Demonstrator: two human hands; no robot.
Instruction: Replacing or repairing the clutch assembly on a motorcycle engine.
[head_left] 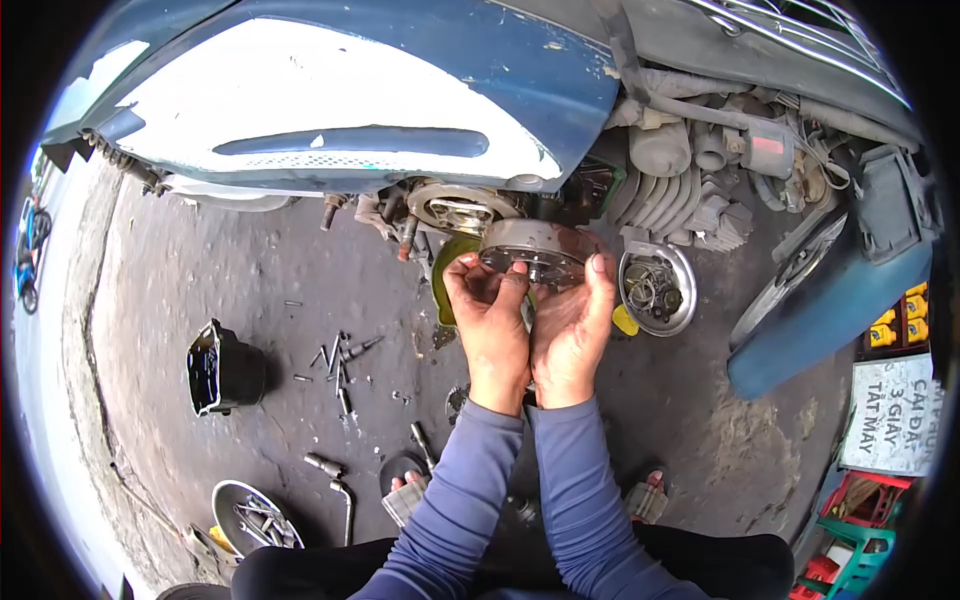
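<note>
My left hand (492, 330) and my right hand (572, 335) both grip a round dark metal drum-shaped part (530, 242) with a hub at its centre. My left thumb presses on its face, and my right fingers wrap its right side. Just behind it is the round open metal housing (455, 205) on the underside of the blue-and-white scooter (370, 70). A yellow-green basin (446, 305) sits partly hidden behind my hands. To the right, a metal dish (655, 314) holds small metal parts.
A black cut container (225, 370) stands at left, near scattered sockets and bolts (344, 400). A tool bowl (255, 500) lies at lower left. An exposed engine (690, 190), a loose blue panel (810, 330), crates (880, 495) and a white sign (885, 410) are at right. A motorbike (32, 260) stands far left.
</note>
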